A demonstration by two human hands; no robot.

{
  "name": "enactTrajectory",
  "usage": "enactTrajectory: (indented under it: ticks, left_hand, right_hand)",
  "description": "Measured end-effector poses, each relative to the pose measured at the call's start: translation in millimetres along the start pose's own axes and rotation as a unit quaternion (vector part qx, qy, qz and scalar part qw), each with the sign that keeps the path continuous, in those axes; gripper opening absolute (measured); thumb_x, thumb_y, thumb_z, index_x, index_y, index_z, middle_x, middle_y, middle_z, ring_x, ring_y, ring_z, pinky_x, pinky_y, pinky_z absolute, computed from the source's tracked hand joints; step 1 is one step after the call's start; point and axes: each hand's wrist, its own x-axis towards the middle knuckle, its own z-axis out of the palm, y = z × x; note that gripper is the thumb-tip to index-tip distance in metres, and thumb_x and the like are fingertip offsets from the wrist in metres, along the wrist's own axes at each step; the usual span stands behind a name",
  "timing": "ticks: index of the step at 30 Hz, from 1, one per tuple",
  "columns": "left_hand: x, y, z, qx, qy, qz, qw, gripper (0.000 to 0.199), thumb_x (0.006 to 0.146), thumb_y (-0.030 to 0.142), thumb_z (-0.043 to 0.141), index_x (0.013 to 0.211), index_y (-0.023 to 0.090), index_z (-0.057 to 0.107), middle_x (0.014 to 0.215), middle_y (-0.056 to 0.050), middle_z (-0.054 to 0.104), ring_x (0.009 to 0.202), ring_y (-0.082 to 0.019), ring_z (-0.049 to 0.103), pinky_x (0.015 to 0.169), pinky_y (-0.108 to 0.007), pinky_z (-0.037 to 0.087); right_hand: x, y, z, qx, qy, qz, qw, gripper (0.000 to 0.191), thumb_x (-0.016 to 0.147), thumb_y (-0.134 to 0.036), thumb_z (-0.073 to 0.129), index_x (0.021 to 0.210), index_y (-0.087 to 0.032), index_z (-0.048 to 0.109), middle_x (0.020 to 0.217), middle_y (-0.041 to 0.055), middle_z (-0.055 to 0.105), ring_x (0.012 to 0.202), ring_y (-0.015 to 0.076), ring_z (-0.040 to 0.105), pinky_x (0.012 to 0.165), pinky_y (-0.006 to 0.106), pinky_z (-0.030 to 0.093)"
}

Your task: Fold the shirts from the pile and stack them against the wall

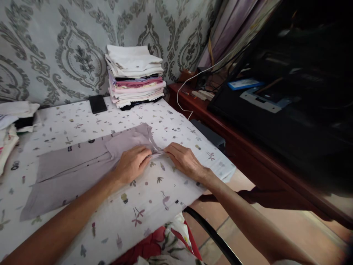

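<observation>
A greyish-mauve shirt (pixel 82 162) with small dark prints lies folded lengthwise on a white patterned sheet (pixel 110 224). Its neckline end points to the right, and one part is turned back over the middle. My left hand (pixel 134 162) rests on the near edge by the neckline, fingers closed on the cloth there. At the tip of the neckline, my right hand (pixel 183 158) pinches the fabric and holds it slightly stretched. The fingertips of both hands are partly hidden, and a short gap separates the hands.
A tall stack of folded clothes (pixel 136 79) stands against the wall, with a black phone-like rectangle (pixel 97 104) beside it. More folded clothes (pixel 16 114) lie at the left edge. To the right are a reddish-brown wooden desk (pixel 237 140), a dark screen (pixel 298 92) and a white cable (pixel 178 94).
</observation>
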Motion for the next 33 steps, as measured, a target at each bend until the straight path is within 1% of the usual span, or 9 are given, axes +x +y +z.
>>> enactTrajectory:
  ticks: [5,11,15,18,20,25,28,31,33]
  left_hand:
    - [-2.1,2.2,2.3,0.021,0.016,0.022,0.999,0.020,0.099,0.023,0.047,0.088,0.020,0.063,0.087,-0.004,0.065,0.085,-0.018,0.061,0.072,-0.029,0.047]
    - [-5.4,2.9,5.4,0.078,0.024,0.059,0.995,0.026,0.101,0.023,0.044,0.084,0.019,0.063,0.081,-0.004,0.062,0.081,-0.018,0.059,0.066,-0.028,0.046]
    - [-5.4,1.9,5.7,0.072,0.028,0.059,0.995,0.023,0.100,0.024,0.045,0.085,0.019,0.063,0.083,-0.004,0.063,0.082,-0.018,0.059,0.067,-0.028,0.046]
    - [-4.8,1.6,5.7,0.055,0.032,0.051,0.997,0.022,0.100,0.023,0.046,0.086,0.019,0.063,0.084,-0.004,0.063,0.083,-0.018,0.059,0.069,-0.029,0.047]
    - [-4.7,1.8,5.6,0.060,0.031,0.054,0.996,0.024,0.100,0.024,0.045,0.085,0.019,0.063,0.082,-0.004,0.061,0.082,-0.018,0.058,0.068,-0.029,0.047]
    - [-6.0,2.1,6.1,0.121,0.022,0.094,0.988,0.026,0.101,0.022,0.043,0.083,0.019,0.062,0.079,-0.004,0.059,0.079,-0.018,0.057,0.064,-0.028,0.046]
    - [-7.6,1.3,7.5,0.170,0.014,0.122,0.978,0.023,0.098,0.013,0.044,0.090,0.019,0.064,0.084,-0.005,0.062,0.082,-0.019,0.058,0.062,-0.028,0.046]
    - [-8.9,0.0,9.2,0.191,0.009,0.145,0.971,0.028,0.095,0.004,0.043,0.100,0.019,0.066,0.091,-0.006,0.064,0.086,-0.019,0.059,0.062,-0.027,0.048]
    - [-9.2,-1.0,10.3,0.188,0.009,0.157,0.969,0.032,0.094,0.003,0.043,0.109,0.019,0.066,0.096,-0.006,0.065,0.088,-0.020,0.060,0.064,-0.028,0.050]
  right_hand:
    - [1.6,-10.3,3.3,0.045,0.019,0.020,0.999,0.021,0.098,-0.032,0.051,0.112,-0.020,0.062,0.102,0.0088,0.064,0.082,0.0191,0.063,0.074,0.032,0.052]
    - [3.3,-8.9,6.5,0.061,0.048,0.072,0.994,0.017,0.096,-0.018,0.045,0.097,-0.021,0.062,0.097,0.0074,0.063,0.079,0.0176,0.061,0.071,0.030,0.049]
    - [-2.1,-10.1,0.5,0.094,0.037,0.090,0.991,0.010,0.097,-0.025,0.050,0.097,-0.021,0.059,0.093,0.0053,0.060,0.070,0.0148,0.058,0.064,0.028,0.047]
    - [-4.1,-15.3,3.5,0.060,0.012,0.087,0.994,0.007,0.094,-0.026,0.056,0.097,-0.021,0.059,0.092,0.0041,0.060,0.068,0.0142,0.058,0.063,0.028,0.047]
    - [-3.8,-17.1,7.0,0.026,0.014,0.080,0.996,0.007,0.094,-0.022,0.053,0.095,-0.021,0.060,0.096,0.0050,0.062,0.068,0.0141,0.059,0.064,0.028,0.047]
    - [-5.8,-13.0,6.1,-0.062,0.024,0.032,0.997,0.022,0.099,-0.019,0.042,0.097,-0.020,0.065,0.095,0.0077,0.066,0.075,0.0163,0.062,0.062,0.027,0.048]
    - [-11.8,-8.7,3.3,-0.090,0.006,-0.019,0.996,0.027,0.099,-0.013,0.039,0.095,-0.020,0.066,0.092,0.0078,0.066,0.074,0.0160,0.061,0.061,0.027,0.047]
    - [-18.3,-4.4,3.8,-0.100,-0.003,-0.057,0.993,0.030,0.097,-0.008,0.038,0.097,-0.019,0.066,0.093,0.0078,0.067,0.074,0.0159,0.061,0.061,0.028,0.047]
    - [-21.0,-1.6,5.7,-0.102,-0.010,-0.066,0.993,0.030,0.096,-0.008,0.038,0.098,-0.019,0.066,0.094,0.0077,0.067,0.075,0.0162,0.061,0.061,0.028,0.048]
